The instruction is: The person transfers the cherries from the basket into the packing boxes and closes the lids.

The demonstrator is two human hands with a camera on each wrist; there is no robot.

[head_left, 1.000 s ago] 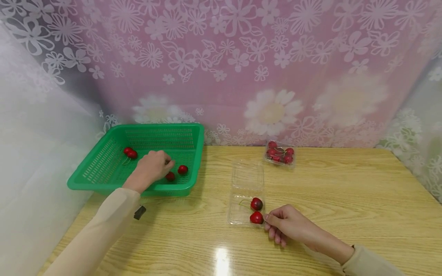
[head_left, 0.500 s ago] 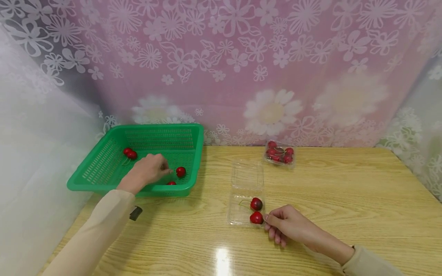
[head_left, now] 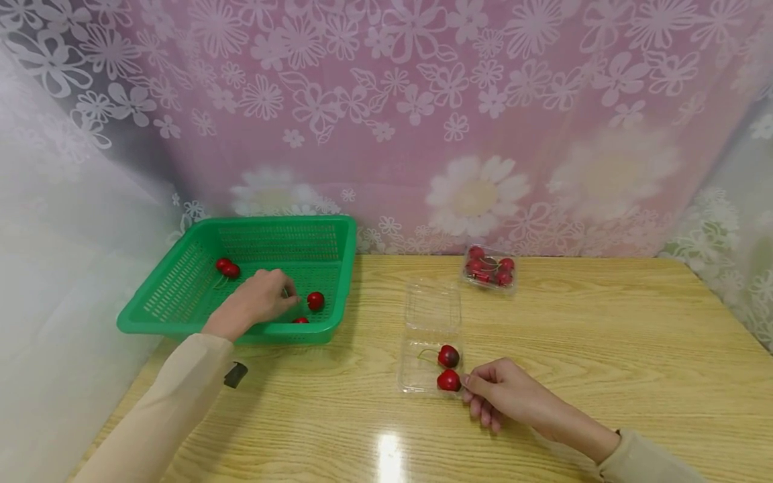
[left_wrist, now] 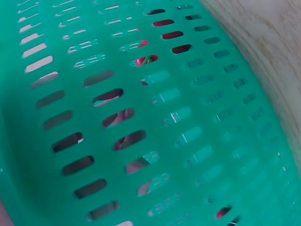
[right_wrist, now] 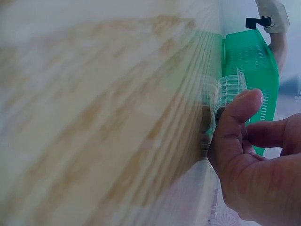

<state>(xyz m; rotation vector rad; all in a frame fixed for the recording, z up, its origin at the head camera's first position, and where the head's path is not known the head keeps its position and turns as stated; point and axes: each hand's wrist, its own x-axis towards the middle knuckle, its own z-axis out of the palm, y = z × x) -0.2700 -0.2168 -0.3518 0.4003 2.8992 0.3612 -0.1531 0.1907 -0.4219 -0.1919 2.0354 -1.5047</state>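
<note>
My left hand (head_left: 256, 300) reaches down into the green plastic basket (head_left: 274, 329), fingers curled with the thumb close to them. Right by its fingertips is a red cherry (head_left: 316, 300); a second cherry (head_left: 300, 320) is partly hidden by the near rim. Whether the fingers pinch a stem, I cannot tell. My right hand (head_left: 510, 396) pinches the right edge of an open clear plastic clamshell box (head_left: 413, 376), which holds two cherries (head_left: 448, 369), one with a green stem. In the left wrist view, the slotted basket wall (left_wrist: 141, 108) mostly hides the hand.
Two more cherries (head_left: 227, 268) lie at the basket's far left. A filled clear box of cherries (head_left: 490, 268) stands at the back of the wooden table (head_left: 604, 335), near the floral curtain (head_left: 374, 100). A black strap piece (head_left: 235, 374) shows beside my left sleeve.
My left hand has drawn slightly left and towards me inside the basket. The two cherries near it have shifted towards the near wall. The right hand and open box have stayed put.
</note>
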